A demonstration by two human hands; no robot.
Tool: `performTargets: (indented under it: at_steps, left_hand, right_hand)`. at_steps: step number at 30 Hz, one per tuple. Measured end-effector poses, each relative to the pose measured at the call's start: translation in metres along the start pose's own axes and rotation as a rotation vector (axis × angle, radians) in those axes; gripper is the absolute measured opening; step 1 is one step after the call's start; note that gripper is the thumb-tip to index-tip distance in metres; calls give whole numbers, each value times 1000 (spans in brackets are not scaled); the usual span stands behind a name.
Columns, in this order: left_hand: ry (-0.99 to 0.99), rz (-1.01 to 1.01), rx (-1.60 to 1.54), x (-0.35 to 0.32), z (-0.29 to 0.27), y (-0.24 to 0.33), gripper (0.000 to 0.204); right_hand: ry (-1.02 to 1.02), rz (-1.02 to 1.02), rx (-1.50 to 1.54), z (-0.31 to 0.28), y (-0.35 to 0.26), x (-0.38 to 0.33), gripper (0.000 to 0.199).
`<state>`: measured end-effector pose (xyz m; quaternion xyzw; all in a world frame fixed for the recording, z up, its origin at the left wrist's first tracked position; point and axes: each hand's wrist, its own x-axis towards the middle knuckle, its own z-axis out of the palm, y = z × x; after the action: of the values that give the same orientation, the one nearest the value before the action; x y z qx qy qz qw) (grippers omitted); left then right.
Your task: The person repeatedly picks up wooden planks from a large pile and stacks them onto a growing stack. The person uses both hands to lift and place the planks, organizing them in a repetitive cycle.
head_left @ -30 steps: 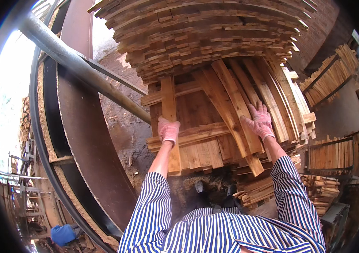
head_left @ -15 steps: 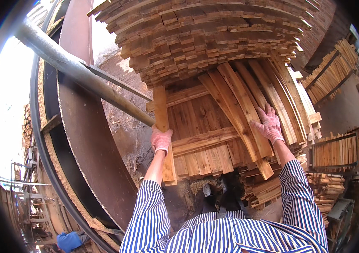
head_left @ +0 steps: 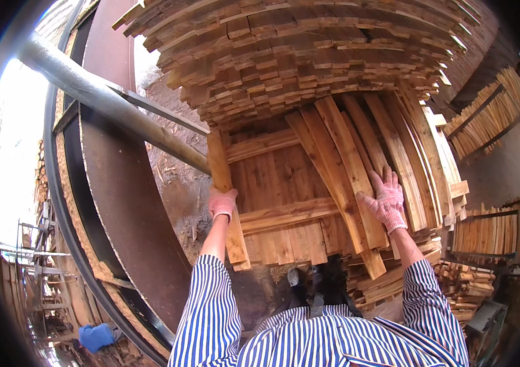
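At the left side of the stack, my left hand [head_left: 222, 202], in a pink knit glove, is wrapped round a narrow wooden board [head_left: 218, 160] that runs away from me along the edge. My right hand [head_left: 387, 197], gloved alike, lies on several loose wooden slats [head_left: 339, 144] at the right, fingers apart. These slats fan out slightly, and some near ends stick out toward me. Between the hands, two crosspieces [head_left: 284, 214] lie over a layer of planks [head_left: 266, 181]. The fingertips of my left hand are partly hidden by the board.
A tall stack of boards [head_left: 309, 52] rises beyond my hands. A thick metal pipe [head_left: 119, 113] slants in from the left, beside a curved brown panel [head_left: 125, 183]. More bundled slats [head_left: 486, 233] stand at the right. A blue item [head_left: 96, 337] lies at the lower left.
My view has shifted slightly, so the stack appears a little lower and wider. Both hands keep their places on the board and the slats.
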<state>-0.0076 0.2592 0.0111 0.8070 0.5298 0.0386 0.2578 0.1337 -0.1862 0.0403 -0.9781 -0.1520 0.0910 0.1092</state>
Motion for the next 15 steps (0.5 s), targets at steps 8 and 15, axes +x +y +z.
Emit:
performTargets:
  at_steps: [8, 15]
  left_hand:
    - [-12, 26, 78, 53, 27, 3, 72]
    - [-61, -12, 55, 62, 27, -3, 65]
  right_hand:
    - [45, 10, -82, 5, 5, 4, 96]
    - [-26, 102, -113, -5, -69, 52, 87]
